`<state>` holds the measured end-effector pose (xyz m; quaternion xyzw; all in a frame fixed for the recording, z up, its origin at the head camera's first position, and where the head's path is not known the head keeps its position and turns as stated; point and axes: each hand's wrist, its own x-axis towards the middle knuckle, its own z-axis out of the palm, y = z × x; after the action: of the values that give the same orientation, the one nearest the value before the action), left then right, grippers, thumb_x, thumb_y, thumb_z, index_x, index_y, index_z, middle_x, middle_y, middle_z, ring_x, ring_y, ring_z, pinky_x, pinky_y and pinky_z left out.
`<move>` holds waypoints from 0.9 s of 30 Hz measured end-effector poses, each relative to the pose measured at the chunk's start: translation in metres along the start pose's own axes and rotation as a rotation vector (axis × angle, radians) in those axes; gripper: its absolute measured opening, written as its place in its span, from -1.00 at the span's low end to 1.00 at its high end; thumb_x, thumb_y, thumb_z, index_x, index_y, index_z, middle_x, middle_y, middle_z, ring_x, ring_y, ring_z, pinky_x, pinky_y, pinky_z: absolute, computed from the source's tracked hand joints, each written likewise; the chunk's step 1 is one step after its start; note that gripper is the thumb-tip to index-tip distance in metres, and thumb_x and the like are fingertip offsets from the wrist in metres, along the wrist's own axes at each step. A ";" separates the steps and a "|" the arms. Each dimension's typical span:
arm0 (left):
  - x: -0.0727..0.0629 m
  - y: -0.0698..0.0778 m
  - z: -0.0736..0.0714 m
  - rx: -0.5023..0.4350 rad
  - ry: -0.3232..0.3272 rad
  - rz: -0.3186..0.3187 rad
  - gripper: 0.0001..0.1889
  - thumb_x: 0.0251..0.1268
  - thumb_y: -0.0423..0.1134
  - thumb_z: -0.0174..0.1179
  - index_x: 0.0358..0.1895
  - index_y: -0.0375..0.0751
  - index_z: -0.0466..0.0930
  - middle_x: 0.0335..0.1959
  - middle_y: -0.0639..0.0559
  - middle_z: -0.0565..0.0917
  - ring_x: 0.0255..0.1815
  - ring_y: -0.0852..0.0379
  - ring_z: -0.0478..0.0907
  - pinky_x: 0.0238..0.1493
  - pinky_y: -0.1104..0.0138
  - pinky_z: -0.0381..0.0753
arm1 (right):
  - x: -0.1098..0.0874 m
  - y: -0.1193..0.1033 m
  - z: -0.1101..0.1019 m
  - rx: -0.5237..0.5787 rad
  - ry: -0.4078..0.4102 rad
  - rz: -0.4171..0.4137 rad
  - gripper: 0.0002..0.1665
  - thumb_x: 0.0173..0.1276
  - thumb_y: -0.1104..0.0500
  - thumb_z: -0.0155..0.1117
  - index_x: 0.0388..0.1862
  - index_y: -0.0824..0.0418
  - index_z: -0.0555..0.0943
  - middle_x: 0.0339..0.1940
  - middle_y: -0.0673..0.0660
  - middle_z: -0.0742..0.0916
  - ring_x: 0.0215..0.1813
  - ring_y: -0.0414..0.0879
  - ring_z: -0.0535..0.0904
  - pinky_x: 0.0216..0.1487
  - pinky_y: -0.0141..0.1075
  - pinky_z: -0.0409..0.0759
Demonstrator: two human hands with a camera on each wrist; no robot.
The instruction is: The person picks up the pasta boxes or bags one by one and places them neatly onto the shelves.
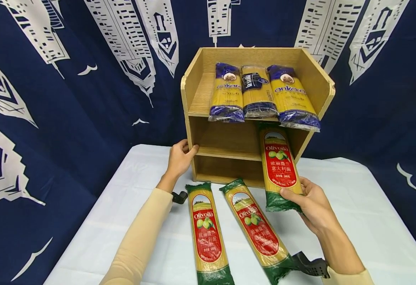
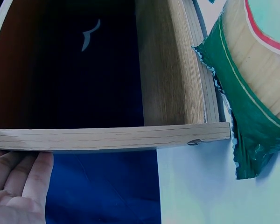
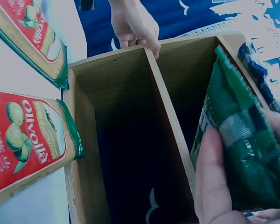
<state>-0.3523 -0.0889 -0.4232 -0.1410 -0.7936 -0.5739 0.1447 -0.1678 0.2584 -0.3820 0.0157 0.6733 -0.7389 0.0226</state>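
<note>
My right hand (image 1: 316, 206) grips the lower end of a spaghetti packet (image 1: 281, 162) with a red Olivoilà label, thumb on its front. The packet tilts into the right side of the middle compartment of a wooden shelf (image 1: 229, 156); its green end (image 3: 245, 154) faces the right wrist view. At the shelf's left side panel, my left hand (image 1: 181, 158) holds the front edge, thumb at the edge and fingers (image 2: 25, 175) against the outer face. Two more Olivoilà packets lie on the table, one on the left (image 1: 208, 233) and one slanted beside it (image 1: 256, 229).
On the top shelf lie three pasta packets: a purple-ended one (image 1: 227, 93), a dark-labelled one (image 1: 258, 93) and another purple-ended one (image 1: 293, 97). Below the middle compartment is a lower compartment (image 1: 229, 170). A white cloth covers the table (image 1: 133, 198); a patterned navy curtain (image 1: 97, 99) hangs behind.
</note>
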 end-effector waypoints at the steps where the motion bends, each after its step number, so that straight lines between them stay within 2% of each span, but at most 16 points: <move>1: 0.000 0.000 0.000 -0.001 -0.001 0.001 -0.68 0.41 -0.18 0.27 0.05 -0.34 0.65 -0.15 -0.17 0.79 -0.09 -0.02 0.74 -0.01 0.05 0.65 | -0.003 0.000 0.001 -0.026 -0.009 -0.013 -0.05 0.42 0.35 0.33 0.53 0.56 -0.05 0.07 0.10 0.67 -0.04 -0.15 0.70 -0.05 -0.34 0.66; 6: 0.000 -0.001 -0.001 -0.003 -0.004 -0.001 -0.68 0.41 -0.17 0.27 0.07 -0.34 0.65 -0.14 -0.17 0.79 -0.08 -0.01 0.74 -0.01 0.05 0.65 | -0.019 0.002 0.004 -0.249 0.025 -0.041 0.18 0.28 0.33 0.48 0.63 0.42 -0.11 0.29 0.33 0.50 0.01 -0.20 0.64 -0.02 -0.37 0.60; 8: -0.001 0.000 -0.002 -0.006 0.001 0.002 -0.68 0.41 -0.17 0.27 0.06 -0.35 0.66 -0.15 -0.17 0.79 -0.09 -0.02 0.74 -0.01 0.05 0.65 | -0.022 0.003 0.006 -0.327 0.058 -0.043 0.22 0.25 0.31 0.52 0.65 0.37 -0.10 0.33 0.37 0.48 0.01 -0.22 0.62 -0.04 -0.39 0.59; 11: -0.001 0.001 -0.003 -0.012 0.008 0.007 -0.67 0.40 -0.17 0.27 0.06 -0.35 0.66 -0.16 -0.18 0.79 -0.09 -0.04 0.74 -0.01 0.03 0.64 | -0.024 0.004 0.009 -0.383 0.106 -0.032 0.24 0.25 0.25 0.54 0.67 0.30 -0.09 0.35 0.34 0.49 0.02 -0.25 0.61 -0.03 -0.42 0.57; 15: 0.000 0.001 -0.002 -0.012 0.005 0.007 -0.66 0.40 -0.17 0.27 0.07 -0.36 0.65 -0.14 -0.18 0.79 -0.07 -0.04 0.73 0.01 0.03 0.64 | -0.021 0.003 0.014 -0.386 0.161 -0.009 0.24 0.29 0.18 0.53 0.68 0.26 -0.11 0.36 0.31 0.50 0.01 -0.29 0.61 -0.03 -0.47 0.55; 21: -0.001 0.001 -0.001 -0.006 -0.004 -0.006 -0.67 0.41 -0.16 0.26 0.07 -0.35 0.65 -0.15 -0.16 0.79 -0.08 -0.02 0.73 0.01 0.05 0.64 | -0.009 0.004 0.016 -0.312 0.207 -0.040 0.15 0.33 0.27 0.47 0.66 0.35 -0.08 0.33 0.38 0.50 -0.07 -0.29 0.67 -0.07 -0.48 0.60; 27: 0.000 0.000 0.000 -0.004 0.002 -0.002 -0.68 0.41 -0.17 0.27 0.05 -0.33 0.66 -0.16 -0.15 0.80 -0.09 -0.01 0.73 -0.01 0.06 0.64 | 0.011 0.005 0.015 -0.219 0.230 -0.055 0.13 0.34 0.32 0.44 0.65 0.38 -0.08 0.33 0.40 0.46 -0.12 -0.29 0.68 -0.12 -0.42 0.65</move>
<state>-0.3520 -0.0885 -0.4237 -0.1401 -0.7924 -0.5759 0.1444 -0.1788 0.2425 -0.3857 0.0791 0.7482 -0.6546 -0.0735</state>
